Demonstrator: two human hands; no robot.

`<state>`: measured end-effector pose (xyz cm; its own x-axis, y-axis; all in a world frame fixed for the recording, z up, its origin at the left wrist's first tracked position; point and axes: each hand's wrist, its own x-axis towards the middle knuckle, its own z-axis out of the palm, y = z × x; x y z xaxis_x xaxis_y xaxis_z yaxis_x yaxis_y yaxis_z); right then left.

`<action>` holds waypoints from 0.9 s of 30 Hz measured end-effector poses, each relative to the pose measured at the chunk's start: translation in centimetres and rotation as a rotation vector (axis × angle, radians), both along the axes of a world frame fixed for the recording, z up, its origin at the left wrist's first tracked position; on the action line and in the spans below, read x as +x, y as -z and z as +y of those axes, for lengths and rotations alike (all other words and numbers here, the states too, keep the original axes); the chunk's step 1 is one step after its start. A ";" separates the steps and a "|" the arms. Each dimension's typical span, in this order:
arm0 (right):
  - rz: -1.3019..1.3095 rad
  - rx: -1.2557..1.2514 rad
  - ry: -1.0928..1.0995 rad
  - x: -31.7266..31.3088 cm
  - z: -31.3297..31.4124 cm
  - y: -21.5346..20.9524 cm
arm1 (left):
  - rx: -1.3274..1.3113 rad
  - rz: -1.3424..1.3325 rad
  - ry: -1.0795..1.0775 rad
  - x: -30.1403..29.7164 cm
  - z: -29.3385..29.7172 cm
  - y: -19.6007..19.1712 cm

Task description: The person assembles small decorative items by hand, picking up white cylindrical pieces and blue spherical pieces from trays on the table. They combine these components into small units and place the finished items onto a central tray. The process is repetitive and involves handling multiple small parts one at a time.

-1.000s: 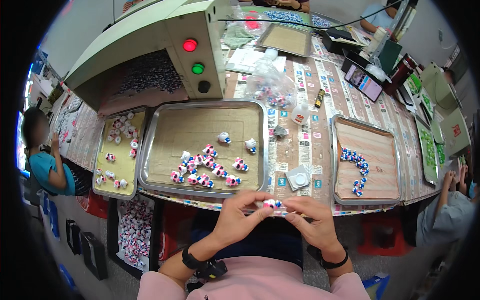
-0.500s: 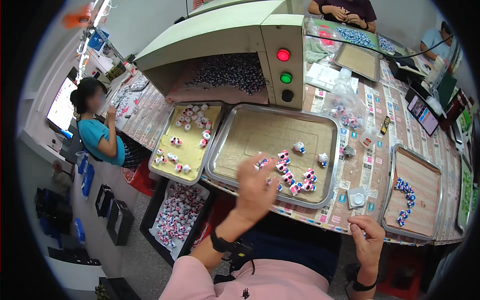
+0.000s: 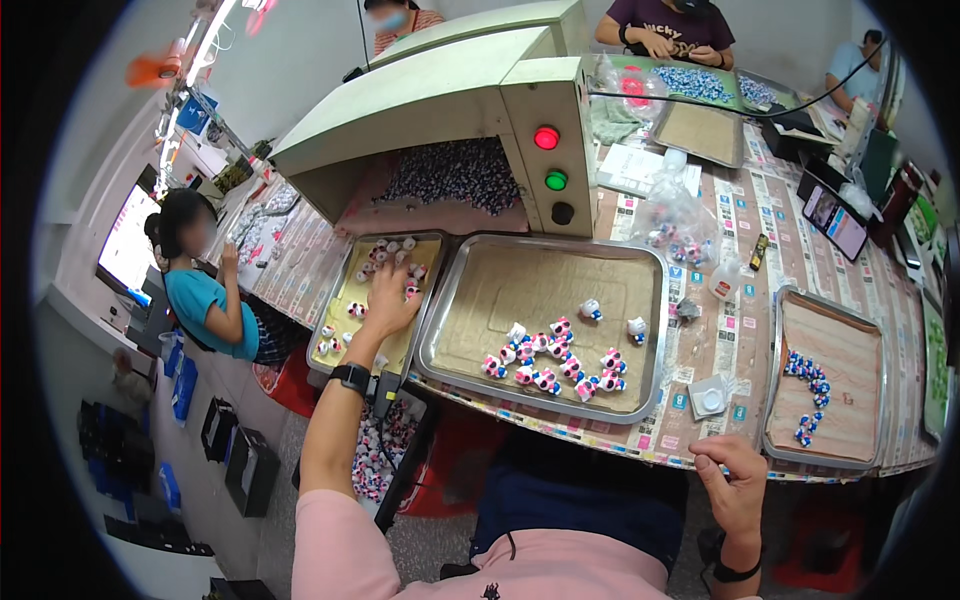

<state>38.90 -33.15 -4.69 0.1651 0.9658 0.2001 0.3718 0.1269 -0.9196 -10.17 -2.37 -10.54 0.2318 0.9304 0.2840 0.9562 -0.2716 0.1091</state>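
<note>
My left hand reaches over the smaller left tray, its fingers stretched out and apart among small white and pink figure parts. Some parts beneath the fingers are hidden. In front of me, the large metal tray holds several pink-and-white figurines in a winding cluster, with two blue-and-white figurines apart from them. My right hand hovers by the table's front edge, thumb and fingers pressed together. Whatever they hold, if anything, is too small to name.
A machine housing with red and green lights stands behind the trays. To the right lie a tray of blue figurines, a small bottle and a phone. A black bin of parts sits below. Other people work around.
My left hand has swung left from above the large tray to the parts in the smaller tray. My right hand has stayed almost in place. The view has shifted slightly.
</note>
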 end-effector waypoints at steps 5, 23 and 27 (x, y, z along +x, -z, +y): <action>-0.012 0.003 0.013 0.5 -0.6 0.5 | 0.141 0.115 0.048 0.2 1.8 1.1; 0.019 -0.013 0.026 1.5 -1.1 1.4 | -0.175 -0.992 -0.298 1.2 -1.9 -1.1; 0.011 -0.011 0.025 1.5 -1.3 1.4 | -0.550 -1.817 -0.380 -5.1 -0.7 0.8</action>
